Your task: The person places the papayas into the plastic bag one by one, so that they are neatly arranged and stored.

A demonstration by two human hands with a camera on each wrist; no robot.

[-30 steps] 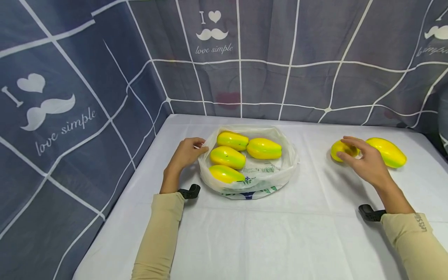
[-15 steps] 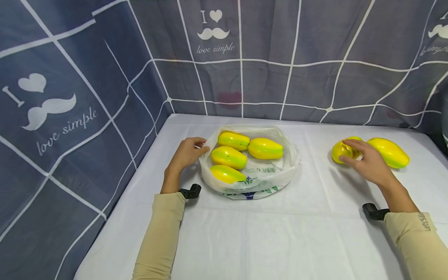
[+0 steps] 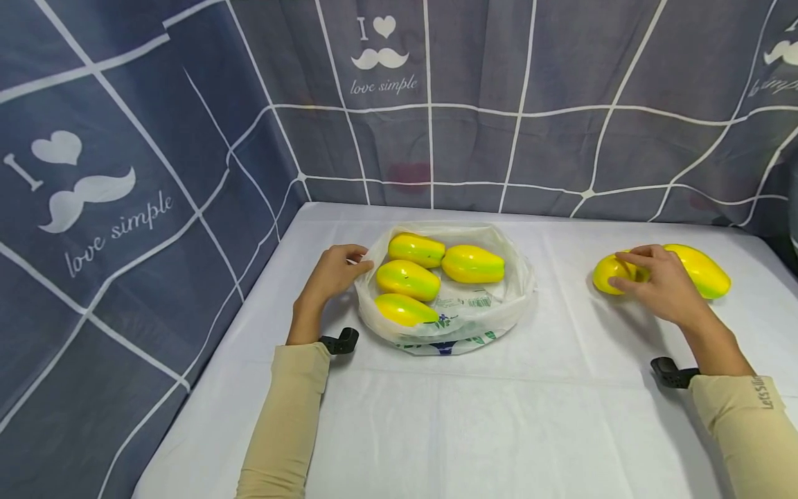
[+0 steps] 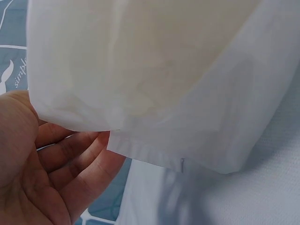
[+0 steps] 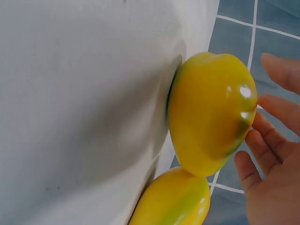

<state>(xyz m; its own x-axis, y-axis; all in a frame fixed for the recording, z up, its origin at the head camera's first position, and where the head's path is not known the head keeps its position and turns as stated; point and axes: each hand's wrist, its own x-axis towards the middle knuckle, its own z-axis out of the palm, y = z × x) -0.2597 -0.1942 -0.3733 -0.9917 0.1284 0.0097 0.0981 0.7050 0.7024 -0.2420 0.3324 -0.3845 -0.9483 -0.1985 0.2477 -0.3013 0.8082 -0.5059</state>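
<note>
My left hand [image 3: 330,277] pinches the left rim of a white plastic bag [image 3: 514,305], which stands rolled open on the table. In the left wrist view, the bag's film [image 4: 140,70] covers the ends of the thumb and some fingers. Several yellow-green papayas [image 3: 406,281] lie inside the bag. To the right, my right hand [image 3: 670,291] is over a papaya [image 3: 606,275] on the cloth, its fingers loosely bent. The right wrist view shows the fingertips right at this papaya's side [image 5: 211,112]. A second papaya [image 3: 704,274] lies against it, partly behind the hand.
A white cloth [image 3: 499,430] covers the table. Dark grey-blue curtains with white grid lines hang along the back [image 3: 467,152] and the left side [image 3: 125,277]. The bag and the loose papayas lie well apart, towards the back edge.
My right hand has shifted slightly right, and the papaya under it has turned a little. The left hand and the bag keep their place.
</note>
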